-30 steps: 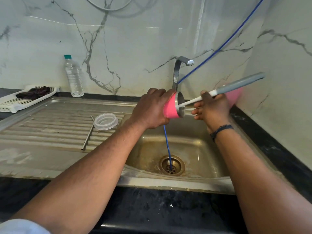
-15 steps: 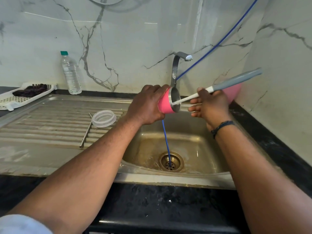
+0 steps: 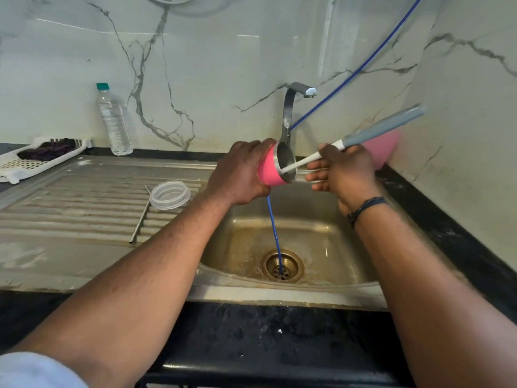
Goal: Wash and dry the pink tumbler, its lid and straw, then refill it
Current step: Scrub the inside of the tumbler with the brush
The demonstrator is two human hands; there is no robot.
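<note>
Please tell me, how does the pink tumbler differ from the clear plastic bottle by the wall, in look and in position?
The pink tumbler is opaque, pink outside and steel inside; the clear plastic bottle is see-through. The tumbler lies sideways in the left hand above the sink; the bottle stands upright, untouched. The tumbler is open, with a brush held by the right hand inside; the bottle bears a green cap. Both are drink containers.

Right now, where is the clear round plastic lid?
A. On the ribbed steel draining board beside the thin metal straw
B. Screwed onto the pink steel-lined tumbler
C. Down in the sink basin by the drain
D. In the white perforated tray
A: the clear round plastic lid lies on the ribbed steel draining board, right beside the thin metal straw, while the pink tumbler is open-mouthed.
</note>
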